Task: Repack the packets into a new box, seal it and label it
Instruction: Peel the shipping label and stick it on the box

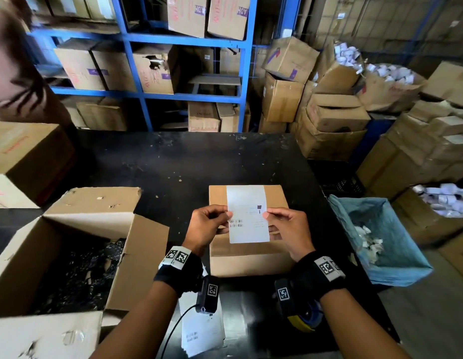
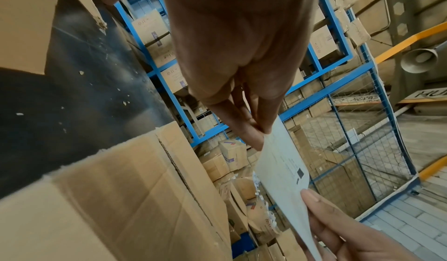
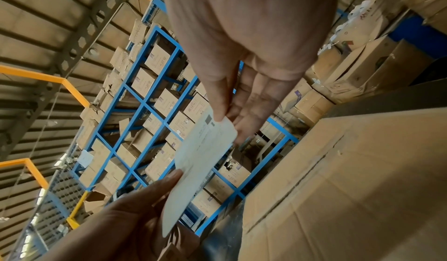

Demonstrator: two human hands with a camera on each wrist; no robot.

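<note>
A white rectangular paper label [image 1: 248, 215] with barcodes, its print too small to read, is held above the closed brown cardboard box [image 1: 248, 257] at the black table's [image 1: 173, 161] centre. The left hand [image 1: 208, 226] pinches its nine o'clock edge, the right hand [image 1: 287, 229] its three o'clock edge. At eight o'clock an open, torn cardboard carton [image 1: 101, 211] is partly cut off.

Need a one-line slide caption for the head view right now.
Left hand and right hand pinch a white label above the closed box.
</note>
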